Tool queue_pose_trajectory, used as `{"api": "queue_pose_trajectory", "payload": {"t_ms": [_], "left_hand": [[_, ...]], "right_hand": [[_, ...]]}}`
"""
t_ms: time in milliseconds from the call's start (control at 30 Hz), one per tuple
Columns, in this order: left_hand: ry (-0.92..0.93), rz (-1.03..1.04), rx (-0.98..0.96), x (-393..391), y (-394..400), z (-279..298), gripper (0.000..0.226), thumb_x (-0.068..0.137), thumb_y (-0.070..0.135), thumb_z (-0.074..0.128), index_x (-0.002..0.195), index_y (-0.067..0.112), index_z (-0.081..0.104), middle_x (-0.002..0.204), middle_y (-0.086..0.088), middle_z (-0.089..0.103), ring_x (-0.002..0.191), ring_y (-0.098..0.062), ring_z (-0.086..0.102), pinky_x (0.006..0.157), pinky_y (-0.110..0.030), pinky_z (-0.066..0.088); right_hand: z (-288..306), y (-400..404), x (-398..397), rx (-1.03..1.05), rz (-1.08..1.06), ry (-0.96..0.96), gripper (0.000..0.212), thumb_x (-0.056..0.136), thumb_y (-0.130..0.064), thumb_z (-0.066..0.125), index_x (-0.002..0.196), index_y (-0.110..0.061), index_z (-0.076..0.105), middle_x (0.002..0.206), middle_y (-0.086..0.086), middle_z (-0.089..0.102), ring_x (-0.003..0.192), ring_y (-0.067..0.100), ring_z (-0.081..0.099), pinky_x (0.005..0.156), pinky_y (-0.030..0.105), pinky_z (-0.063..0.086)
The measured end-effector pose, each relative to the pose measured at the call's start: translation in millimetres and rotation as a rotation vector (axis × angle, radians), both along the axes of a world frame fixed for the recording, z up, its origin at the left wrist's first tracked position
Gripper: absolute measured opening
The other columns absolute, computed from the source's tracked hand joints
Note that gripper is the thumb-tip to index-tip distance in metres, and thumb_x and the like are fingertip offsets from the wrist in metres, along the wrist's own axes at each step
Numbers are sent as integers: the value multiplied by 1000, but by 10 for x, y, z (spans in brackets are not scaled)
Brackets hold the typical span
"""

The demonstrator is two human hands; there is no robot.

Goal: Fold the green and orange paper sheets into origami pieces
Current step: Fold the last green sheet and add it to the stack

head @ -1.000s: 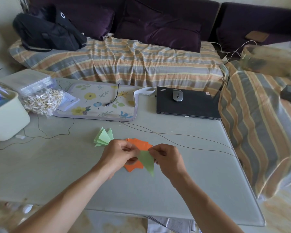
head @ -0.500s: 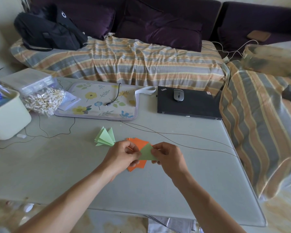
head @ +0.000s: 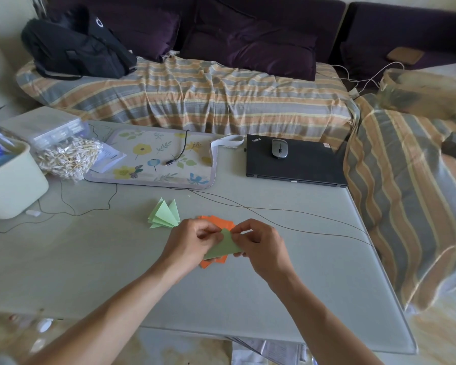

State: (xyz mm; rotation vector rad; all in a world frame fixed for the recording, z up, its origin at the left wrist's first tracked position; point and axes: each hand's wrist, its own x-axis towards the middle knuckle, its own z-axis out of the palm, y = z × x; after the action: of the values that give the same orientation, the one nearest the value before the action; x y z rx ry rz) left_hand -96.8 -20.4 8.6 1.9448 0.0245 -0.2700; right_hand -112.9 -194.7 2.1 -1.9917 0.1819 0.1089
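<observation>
I hold a folded green paper triangle (head: 225,246) between my two hands, just above the desk (head: 90,259). My left hand (head: 192,243) pinches its upper left edge; my right hand (head: 258,246) pinches its tip and right side. Its long edge runs from lower left up to the right, its point away from me. Orange sheets (head: 216,262) lie directly beneath; finished green pieces (head: 165,214) sit near my left hand.

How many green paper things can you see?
2. One folded green paper triangle is pinched between the left hand and right hand. A pile of folded green paper triangles lies on the grey table; how many are stacked there is unclear.
</observation>
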Motion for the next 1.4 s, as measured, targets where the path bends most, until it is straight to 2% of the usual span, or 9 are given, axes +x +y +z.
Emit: {"api": "queue_pose_trajectory", "payload": {"t_ms": [133,233,433,700,967,1133,1233,1300,1400], "left_hand": [[-14,-7,47,4,8,-12,14,93,15,70,81,17,78,67,-5,75,63,-31,73,60,-40,57],[-24,12,64,4,-5,9,15,92,16,70,80,18,79,68,0,76,59,-17,72,59,-26,52],[-3,-34,87,-14,-45,2,16,91,19,68,78,19,77,57,5,69,50,-9,56,50,-20,40],[82,-103,40,7,-34,-57,17,92,13,70,77,6,72,67,-13,73,56,-21,60,62,-41,53],[32,-121,141,15,11,-45,21,90,14,72,70,9,72,60,-8,71,53,-19,62,67,-45,59],[19,-129,177,6,-2,-14,23,91,15,70,68,13,72,58,-4,70,52,-16,62,68,-43,59],[-2,-124,220,3,-40,21,25,93,18,69,68,18,70,53,1,67,47,-13,59,58,-31,53],[-12,-122,241,-3,-54,30,27,93,20,70,66,20,67,49,3,64,45,-10,57,52,-20,44],[-26,-114,266,12,-42,21,29,92,18,70,63,19,65,48,3,64,45,-13,57,52,-20,42]], "right_hand": [[-3,10,5,-15,-3,4,14,90,-17,66,82,-27,71,68,-2,75,65,20,66,68,41,55],[-22,17,5,-4,-6,21,11,91,-18,66,86,-27,70,70,-5,75,68,24,67,65,38,54],[-52,36,10,-18,-12,31,4,88,-26,72,84,-26,73,76,-5,74,59,2,52,51,14,37],[-22,-4,25,-44,-114,9,12,92,-20,65,81,-20,70,79,-2,69,60,7,50,44,11,35],[-26,11,24,59,-9,86,5,88,-27,70,84,-23,70,78,-5,67,66,8,53,53,16,40],[-36,32,32,-13,47,94,10,87,-30,72,78,-25,70,70,-5,55,62,10,45,56,23,36],[-43,42,43,-79,21,49,11,86,-29,72,78,-24,69,65,-7,48,58,8,41,53,21,33],[-46,51,39,-112,13,16,9,86,-27,72,78,-23,70,65,-6,53,55,5,42,49,15,32],[-56,35,36,-101,-58,-1,7,87,-22,71,81,-20,72,72,-8,67,58,-4,53,52,9,38]]}}
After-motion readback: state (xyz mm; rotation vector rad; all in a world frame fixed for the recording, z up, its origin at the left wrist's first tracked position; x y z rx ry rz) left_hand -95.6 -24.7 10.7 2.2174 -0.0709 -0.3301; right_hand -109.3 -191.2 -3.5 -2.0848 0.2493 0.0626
